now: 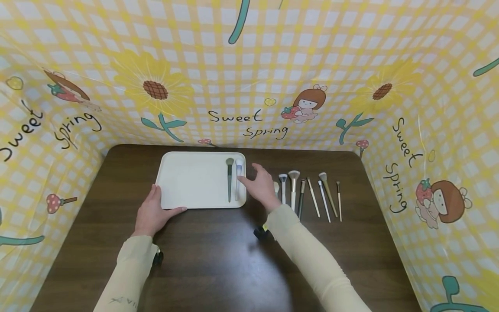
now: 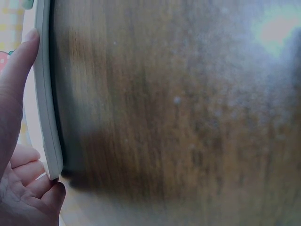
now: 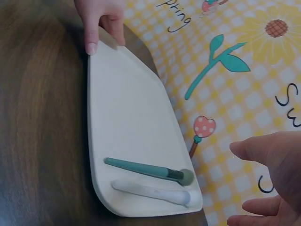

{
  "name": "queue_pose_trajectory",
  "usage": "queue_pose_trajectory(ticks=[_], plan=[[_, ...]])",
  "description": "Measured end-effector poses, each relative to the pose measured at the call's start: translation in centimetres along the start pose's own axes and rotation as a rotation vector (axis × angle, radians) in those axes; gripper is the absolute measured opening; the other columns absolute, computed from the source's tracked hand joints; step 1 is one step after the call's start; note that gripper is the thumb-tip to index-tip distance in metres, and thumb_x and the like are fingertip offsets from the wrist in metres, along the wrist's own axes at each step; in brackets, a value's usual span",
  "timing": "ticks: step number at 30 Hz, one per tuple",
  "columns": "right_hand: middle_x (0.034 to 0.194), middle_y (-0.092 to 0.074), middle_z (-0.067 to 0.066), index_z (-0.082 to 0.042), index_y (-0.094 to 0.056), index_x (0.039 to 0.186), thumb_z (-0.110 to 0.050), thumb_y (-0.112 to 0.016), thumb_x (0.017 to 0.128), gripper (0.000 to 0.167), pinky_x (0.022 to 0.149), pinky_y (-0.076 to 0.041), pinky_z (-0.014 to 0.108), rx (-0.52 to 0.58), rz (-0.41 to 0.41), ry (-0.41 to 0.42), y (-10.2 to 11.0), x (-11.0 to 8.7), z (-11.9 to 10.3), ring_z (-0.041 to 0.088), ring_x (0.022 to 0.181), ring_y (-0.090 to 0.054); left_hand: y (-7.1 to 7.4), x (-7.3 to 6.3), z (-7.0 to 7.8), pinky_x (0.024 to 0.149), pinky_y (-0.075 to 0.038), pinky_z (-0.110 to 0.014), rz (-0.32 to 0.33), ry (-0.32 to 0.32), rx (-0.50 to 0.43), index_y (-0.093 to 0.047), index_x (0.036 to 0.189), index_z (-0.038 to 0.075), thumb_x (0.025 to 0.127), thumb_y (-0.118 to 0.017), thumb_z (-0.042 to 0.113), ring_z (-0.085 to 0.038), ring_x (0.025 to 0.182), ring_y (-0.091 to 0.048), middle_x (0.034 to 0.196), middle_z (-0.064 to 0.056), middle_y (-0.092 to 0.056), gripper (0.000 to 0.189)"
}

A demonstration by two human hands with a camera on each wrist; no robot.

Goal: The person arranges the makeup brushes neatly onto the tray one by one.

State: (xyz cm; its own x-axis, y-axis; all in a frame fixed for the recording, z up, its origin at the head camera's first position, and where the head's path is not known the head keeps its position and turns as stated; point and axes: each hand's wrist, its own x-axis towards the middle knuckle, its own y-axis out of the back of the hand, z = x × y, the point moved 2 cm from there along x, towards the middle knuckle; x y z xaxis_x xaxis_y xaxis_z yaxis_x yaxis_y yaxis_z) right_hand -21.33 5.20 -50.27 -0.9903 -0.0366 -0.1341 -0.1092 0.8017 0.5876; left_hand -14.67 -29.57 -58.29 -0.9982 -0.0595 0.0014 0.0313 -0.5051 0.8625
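While the left hand (image 1: 150, 216) holds the tray (image 1: 191, 180) by its near left corner, its grip pinching there with the thumb along the near rim and the other fingers curled about the left edge, the right hand (image 1: 260, 185) hangs over the tray's right end, its grip spread, thumb well apart from the fingers and nothing held. The tray lies on the tabletop (image 1: 210, 255), and at its right end two brushes rest side by side without touching: a green brush (image 1: 229, 180) and, nearer the right rim, a white brush (image 1: 237, 190), both with heads toward the far side. In the head view the right thumb crosses the white brush, yet the right wrist view shows a gap there, so contact looks unlikely. The step in hand seems to be laying brushes on the tray one at a time; whether the right hand is leaving the white brush or about to adjust it cannot be told. If leaving, the next move calls for swinging right to the loose brushes (image 1: 313, 197) and pinching one handle narrowly, since they lie near each other, with the left hand steadying the tray.
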Motion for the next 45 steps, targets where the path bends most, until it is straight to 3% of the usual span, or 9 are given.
queue_pose_trajectory(ticks=[14,23,33,45], plan=[[0.151,-0.048,0.016,-0.006,-0.045,0.152,-0.041,-0.073,0.093,0.074,0.109,-0.041,0.048,0.051,0.042,-0.033,3.2,-1.0,1.9,0.033,0.138,-0.045,-0.1,-0.1,0.0,0.104,-0.034,-0.068,0.008,-0.004,0.000,-0.021,0.154,-0.016,0.074,-0.080,0.069,-0.059,0.137,-0.030,0.157,-0.041,-0.017,0.131],[0.151,-0.047,0.015,-0.007,-0.044,0.152,-0.045,-0.072,0.093,0.075,0.103,-0.046,0.048,0.082,0.031,-0.073,5.0,-1.6,3.1,0.038,0.132,-0.051,0.0,-0.1,0.0,0.105,-0.034,-0.067,0.002,-0.001,0.003,-0.021,0.154,-0.016,0.074,-0.080,0.068,-0.058,0.138,-0.029,0.157,-0.040,-0.016,0.130],[0.152,-0.047,0.013,-0.005,-0.044,0.152,-0.042,-0.072,0.094,0.074,0.106,-0.044,0.049,0.084,0.024,-0.085,6.3,-2.0,3.9,0.035,0.138,-0.045,0.0,-0.1,0.2,0.106,-0.033,-0.067,-0.005,0.011,-0.001,-0.020,0.154,-0.016,0.075,-0.079,0.068,-0.058,0.139,-0.028,0.158,-0.040,-0.016,0.130],[0.138,-0.059,0.023,0.002,-0.053,0.144,-0.031,-0.077,0.091,0.067,0.095,-0.051,0.050,-0.036,0.004,-0.067,6.7,-2.6,5.4,0.039,0.122,-0.059,0.0,0.0,0.2,0.107,-0.032,-0.067,-0.014,0.021,-0.004,-0.018,0.155,-0.014,0.074,-0.076,0.074,-0.057,0.140,-0.027,0.159,-0.038,-0.014,0.134]])
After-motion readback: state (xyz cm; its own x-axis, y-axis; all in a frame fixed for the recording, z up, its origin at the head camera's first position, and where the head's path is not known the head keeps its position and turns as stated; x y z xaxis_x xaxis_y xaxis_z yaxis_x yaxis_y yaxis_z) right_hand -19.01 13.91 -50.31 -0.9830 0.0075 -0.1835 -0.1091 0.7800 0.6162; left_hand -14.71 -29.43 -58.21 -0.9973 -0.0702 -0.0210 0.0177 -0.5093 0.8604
